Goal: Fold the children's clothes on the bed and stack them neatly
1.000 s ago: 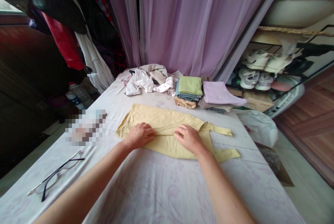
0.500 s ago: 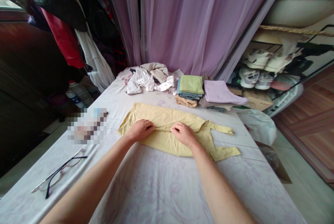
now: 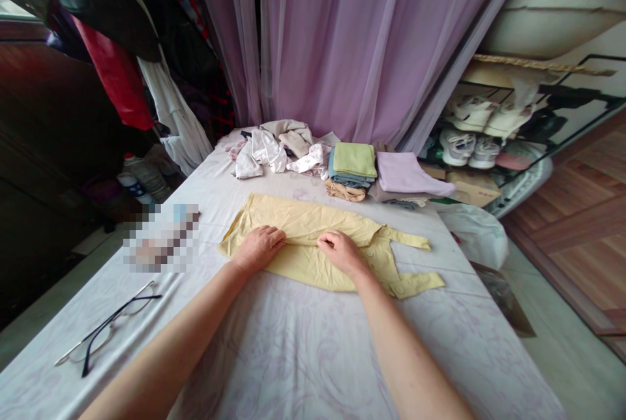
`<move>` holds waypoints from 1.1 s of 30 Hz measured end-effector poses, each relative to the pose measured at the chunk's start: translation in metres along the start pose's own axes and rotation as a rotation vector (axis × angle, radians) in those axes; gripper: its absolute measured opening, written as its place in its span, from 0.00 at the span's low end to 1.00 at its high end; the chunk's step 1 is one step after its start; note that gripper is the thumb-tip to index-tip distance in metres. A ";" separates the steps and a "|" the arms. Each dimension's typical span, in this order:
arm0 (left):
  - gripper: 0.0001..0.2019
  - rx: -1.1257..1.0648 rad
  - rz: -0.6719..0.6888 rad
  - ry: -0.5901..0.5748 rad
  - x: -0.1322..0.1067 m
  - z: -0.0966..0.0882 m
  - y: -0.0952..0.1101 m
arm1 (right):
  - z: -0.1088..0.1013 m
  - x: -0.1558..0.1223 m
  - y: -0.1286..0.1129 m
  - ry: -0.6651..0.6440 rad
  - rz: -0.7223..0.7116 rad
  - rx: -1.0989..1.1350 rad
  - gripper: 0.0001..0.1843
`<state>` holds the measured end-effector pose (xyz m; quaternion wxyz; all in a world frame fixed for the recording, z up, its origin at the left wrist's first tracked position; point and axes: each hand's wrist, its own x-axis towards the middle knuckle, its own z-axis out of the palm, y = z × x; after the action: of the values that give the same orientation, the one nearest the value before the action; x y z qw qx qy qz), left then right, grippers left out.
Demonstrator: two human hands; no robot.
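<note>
A pale yellow garment [image 3: 313,227] lies spread across the middle of the table [image 3: 303,348], its two thin sleeves or straps trailing to the right. My left hand [image 3: 257,247] rests on its left half with fingers curled onto a fold running lengthwise. My right hand [image 3: 341,252] sits a little to the right, fingers bent and pinching the same fold. Both hands press the cloth against the table.
Folded green and blue cloths [image 3: 353,164] and a lilac one [image 3: 408,174] sit at the far end, beside a loose heap of white and beige clothes [image 3: 278,146]. Glasses [image 3: 105,329] lie near left. A purple curtain [image 3: 352,42] hangs behind; a shoe rack [image 3: 489,139] stands right.
Both hands have slid slightly away from me along the garment, drawing its near edge up into a lengthwise fold. The garment's near part looks narrower than before.
</note>
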<state>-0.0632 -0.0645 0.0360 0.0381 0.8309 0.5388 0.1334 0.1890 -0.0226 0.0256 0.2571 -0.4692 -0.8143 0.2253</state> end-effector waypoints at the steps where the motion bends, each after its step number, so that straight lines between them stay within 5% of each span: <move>1: 0.12 -0.003 0.018 0.006 -0.002 0.001 -0.001 | 0.001 -0.003 0.002 0.013 -0.026 0.014 0.09; 7: 0.08 -0.120 0.010 -0.007 -0.013 -0.008 -0.002 | 0.003 -0.018 0.006 0.086 -0.120 0.019 0.08; 12: 0.16 -0.064 -0.062 -0.039 0.009 -0.014 0.012 | 0.006 -0.019 0.002 0.108 -0.128 -0.074 0.07; 17: 0.16 -0.092 0.045 0.004 0.035 0.008 0.026 | 0.006 -0.019 0.000 0.096 -0.114 -0.083 0.07; 25: 0.27 0.021 -0.035 -0.074 0.030 0.027 0.028 | 0.001 0.013 -0.008 0.243 0.134 -0.132 0.19; 33: 0.36 0.129 -0.163 -0.125 0.034 0.025 0.032 | 0.034 0.052 -0.025 -0.010 0.079 -0.409 0.27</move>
<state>-0.0150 -0.0449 0.0244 0.0289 0.7917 0.6087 0.0427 0.1287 0.0070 0.0253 0.1432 -0.5418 -0.8254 0.0674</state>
